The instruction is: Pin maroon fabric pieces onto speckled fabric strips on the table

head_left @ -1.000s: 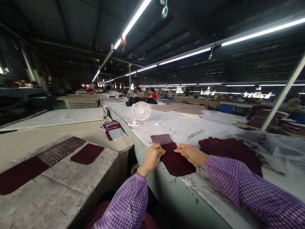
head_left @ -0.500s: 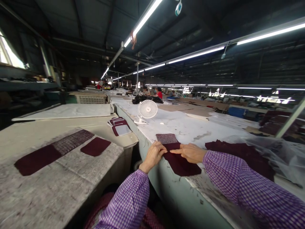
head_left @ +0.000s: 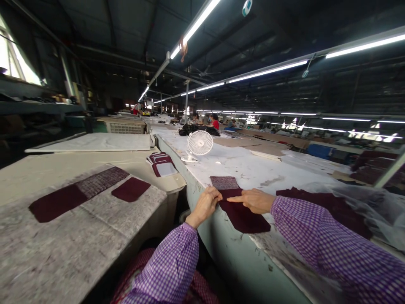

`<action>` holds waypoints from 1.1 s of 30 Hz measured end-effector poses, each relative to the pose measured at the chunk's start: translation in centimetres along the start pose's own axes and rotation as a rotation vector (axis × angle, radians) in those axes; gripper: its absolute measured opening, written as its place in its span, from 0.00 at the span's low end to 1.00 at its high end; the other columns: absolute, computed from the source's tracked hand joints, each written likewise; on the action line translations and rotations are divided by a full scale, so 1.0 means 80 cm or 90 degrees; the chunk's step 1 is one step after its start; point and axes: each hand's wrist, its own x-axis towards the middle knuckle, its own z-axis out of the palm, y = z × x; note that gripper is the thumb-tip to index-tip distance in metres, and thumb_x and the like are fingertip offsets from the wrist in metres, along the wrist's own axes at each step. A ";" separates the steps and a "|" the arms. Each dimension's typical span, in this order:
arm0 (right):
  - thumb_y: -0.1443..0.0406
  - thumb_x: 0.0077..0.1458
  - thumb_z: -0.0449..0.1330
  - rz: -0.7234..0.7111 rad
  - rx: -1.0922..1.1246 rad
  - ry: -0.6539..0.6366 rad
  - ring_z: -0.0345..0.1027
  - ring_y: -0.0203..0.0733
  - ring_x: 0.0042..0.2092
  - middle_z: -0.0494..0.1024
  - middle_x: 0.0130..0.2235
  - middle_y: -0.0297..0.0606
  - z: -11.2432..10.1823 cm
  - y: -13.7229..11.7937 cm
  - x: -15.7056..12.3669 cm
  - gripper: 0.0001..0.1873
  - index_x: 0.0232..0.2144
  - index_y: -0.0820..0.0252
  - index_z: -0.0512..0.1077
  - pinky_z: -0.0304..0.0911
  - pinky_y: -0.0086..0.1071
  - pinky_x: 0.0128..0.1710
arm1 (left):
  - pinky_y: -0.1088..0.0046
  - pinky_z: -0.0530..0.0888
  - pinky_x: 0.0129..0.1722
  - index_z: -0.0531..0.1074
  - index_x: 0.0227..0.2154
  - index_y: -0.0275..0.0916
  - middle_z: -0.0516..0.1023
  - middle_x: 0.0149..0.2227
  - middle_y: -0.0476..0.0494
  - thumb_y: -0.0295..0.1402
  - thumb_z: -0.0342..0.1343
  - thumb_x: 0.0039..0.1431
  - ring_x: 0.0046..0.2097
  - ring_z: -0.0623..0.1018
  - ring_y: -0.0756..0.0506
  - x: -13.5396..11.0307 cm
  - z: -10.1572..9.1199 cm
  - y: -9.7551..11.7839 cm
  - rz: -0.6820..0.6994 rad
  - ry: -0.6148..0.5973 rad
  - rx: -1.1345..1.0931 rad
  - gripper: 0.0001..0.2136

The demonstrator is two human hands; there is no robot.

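A maroon fabric piece (head_left: 245,217) lies on the white-topped table at my right, its near end angled and hanging slightly over the edge. At its far end shows a speckled grey-maroon section (head_left: 224,182). My left hand (head_left: 206,203) is closed in a pinch at the fabric's left edge. From the other side, my right hand (head_left: 255,200) rests on the same piece, index finger stretched out and pressing the cloth near the left fingertips. Its other fingers are partly bent and hold nothing that I can see.
A small white fan (head_left: 200,143) stands on the table beyond my hands. Dark maroon cloth (head_left: 325,211) and clear plastic (head_left: 357,207) lie at right. On the left table are a long two-part fabric strip (head_left: 58,202), a maroon piece (head_left: 131,189) and stacked maroon-edged pieces (head_left: 164,165).
The whole view has shifted slightly as my head turned. Both hands stay at nearly the same spot on the maroon fabric, with my left pinch still at its edge.
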 end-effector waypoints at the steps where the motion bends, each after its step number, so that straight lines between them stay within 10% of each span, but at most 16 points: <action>1: 0.74 0.55 0.48 -0.002 -0.013 0.002 0.68 0.45 0.36 0.72 0.36 0.42 -0.001 -0.001 0.002 0.32 0.60 0.44 0.56 0.58 0.34 0.36 | 0.68 0.67 0.42 0.72 0.29 0.37 0.72 0.32 0.44 0.23 0.47 0.56 0.38 0.70 0.45 -0.001 0.000 -0.001 0.004 0.000 0.001 0.09; 13: 0.63 0.57 0.51 0.074 0.006 0.100 0.68 0.45 0.38 0.72 0.40 0.42 0.013 -0.005 0.002 0.26 0.59 0.48 0.59 0.58 0.33 0.35 | 0.68 0.68 0.42 0.70 0.37 0.38 0.73 0.35 0.44 0.39 0.54 0.57 0.40 0.71 0.45 -0.015 -0.012 0.011 -0.034 0.009 -0.001 0.10; 20: 0.58 0.45 0.61 0.062 0.283 0.173 0.64 0.46 0.44 0.74 0.37 0.36 0.008 0.031 -0.005 0.10 0.27 0.58 0.72 0.55 0.38 0.47 | 0.65 0.66 0.46 0.74 0.40 0.42 0.72 0.42 0.43 0.42 0.63 0.47 0.45 0.69 0.43 -0.016 -0.016 0.002 -0.005 -0.082 -0.007 0.17; 26: 0.51 0.48 0.59 0.096 0.694 0.247 0.68 0.44 0.39 0.74 0.34 0.36 -0.023 0.070 -0.076 0.19 0.33 0.60 0.69 0.63 0.36 0.40 | 0.66 0.66 0.47 0.78 0.34 0.42 0.72 0.39 0.44 0.36 0.61 0.51 0.44 0.70 0.44 -0.005 -0.012 -0.013 -0.034 -0.091 -0.104 0.08; 33: 0.51 0.42 0.63 0.374 0.691 0.248 0.71 0.50 0.38 0.77 0.38 0.42 0.014 0.153 -0.178 0.20 0.35 0.56 0.71 0.68 0.39 0.35 | 0.67 0.67 0.46 0.79 0.32 0.42 0.73 0.38 0.43 0.38 0.60 0.51 0.42 0.71 0.45 0.002 -0.015 -0.013 -0.042 -0.096 -0.172 0.08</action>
